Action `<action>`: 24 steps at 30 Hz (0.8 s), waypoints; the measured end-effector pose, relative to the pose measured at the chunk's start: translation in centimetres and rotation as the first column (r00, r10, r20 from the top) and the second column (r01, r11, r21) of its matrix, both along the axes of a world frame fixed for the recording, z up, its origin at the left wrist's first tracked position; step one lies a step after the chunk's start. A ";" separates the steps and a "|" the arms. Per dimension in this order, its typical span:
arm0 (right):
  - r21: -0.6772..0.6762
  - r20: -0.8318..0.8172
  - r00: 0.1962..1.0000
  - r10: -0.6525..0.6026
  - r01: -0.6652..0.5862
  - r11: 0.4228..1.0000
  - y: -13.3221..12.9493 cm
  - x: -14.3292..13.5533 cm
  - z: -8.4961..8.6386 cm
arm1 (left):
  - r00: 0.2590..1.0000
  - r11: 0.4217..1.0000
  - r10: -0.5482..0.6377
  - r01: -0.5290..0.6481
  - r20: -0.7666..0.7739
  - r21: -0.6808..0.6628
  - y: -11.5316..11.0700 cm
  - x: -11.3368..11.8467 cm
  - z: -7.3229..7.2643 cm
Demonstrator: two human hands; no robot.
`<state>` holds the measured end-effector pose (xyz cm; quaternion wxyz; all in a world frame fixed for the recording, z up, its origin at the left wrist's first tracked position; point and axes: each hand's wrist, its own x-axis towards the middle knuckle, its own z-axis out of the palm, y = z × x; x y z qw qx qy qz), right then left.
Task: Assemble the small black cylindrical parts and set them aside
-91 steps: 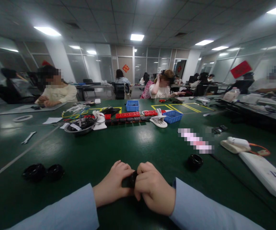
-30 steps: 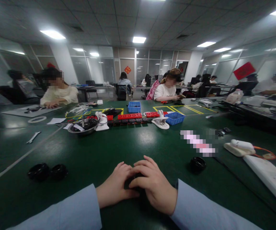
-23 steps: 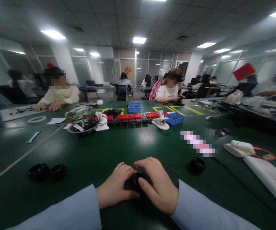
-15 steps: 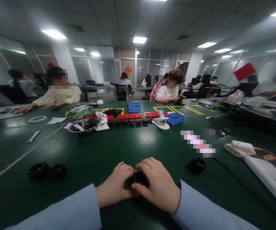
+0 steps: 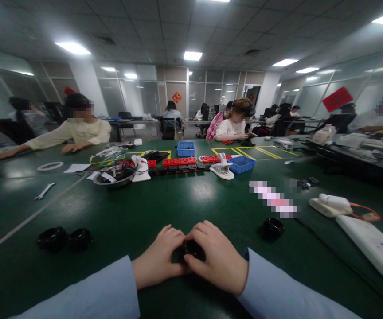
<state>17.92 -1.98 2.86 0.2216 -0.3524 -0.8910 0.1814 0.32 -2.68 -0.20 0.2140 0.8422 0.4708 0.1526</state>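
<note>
A glossy black ring-shaped part [image 5: 195,249] sits low over the green table between my two hands, mostly hidden by the fingers. My left hand [image 5: 161,253] closes on its left side, thumb below and fingers above. From the right, my right hand [image 5: 217,257] curls round it, with the thumb on its near side and the fingertips over its far edge. To the left stand two similar black parts, a larger one [image 5: 52,239] and a smaller one [image 5: 80,239], side by side. Another black ring-shaped part [image 5: 273,228] rests off to the right.
A wrench [image 5: 45,191] lies at left. Farther back are a metal bowl of cables [image 5: 114,180], red power strips [image 5: 178,162], a white clip [image 5: 223,171] and blue bins [image 5: 242,164]. At right are a white flat device [image 5: 371,248] and a cable. Co-workers sit around the table.
My right fingers have curled in slightly over the black part, closer to my left fingertips. The co-worker at left has stretched an arm farther left. The view has shifted a little.
</note>
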 end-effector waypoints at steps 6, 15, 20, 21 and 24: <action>0.020 -0.033 0.994 0.108 -0.107 0.994 0.0 0.0 0.0 | 1.000 1.000 -0.001 0.001 0.012 0.012 0.1 0.0 -0.1; 0.017 -0.189 0.948 0.255 -0.256 0.966 0.1 -0.2 -0.9 | 1.000 0.999 -0.013 0.012 0.024 0.036 0.1 0.0 -0.3; 0.037 -0.273 0.909 0.315 -0.318 0.947 0.0 -0.3 -1.6 | 1.000 1.000 -0.011 0.011 0.020 0.007 0.0 0.0 0.1; 0.037 -0.271 0.909 0.318 -0.320 0.947 0.1 -0.3 -1.8 | 1.000 1.000 -0.011 0.011 0.016 0.000 0.1 0.0 0.1; 0.049 -0.246 0.914 0.322 -0.320 0.946 0.0 -0.3 -2.0 | 1.000 1.000 -0.009 0.009 0.009 -0.013 0.1 -0.1 0.0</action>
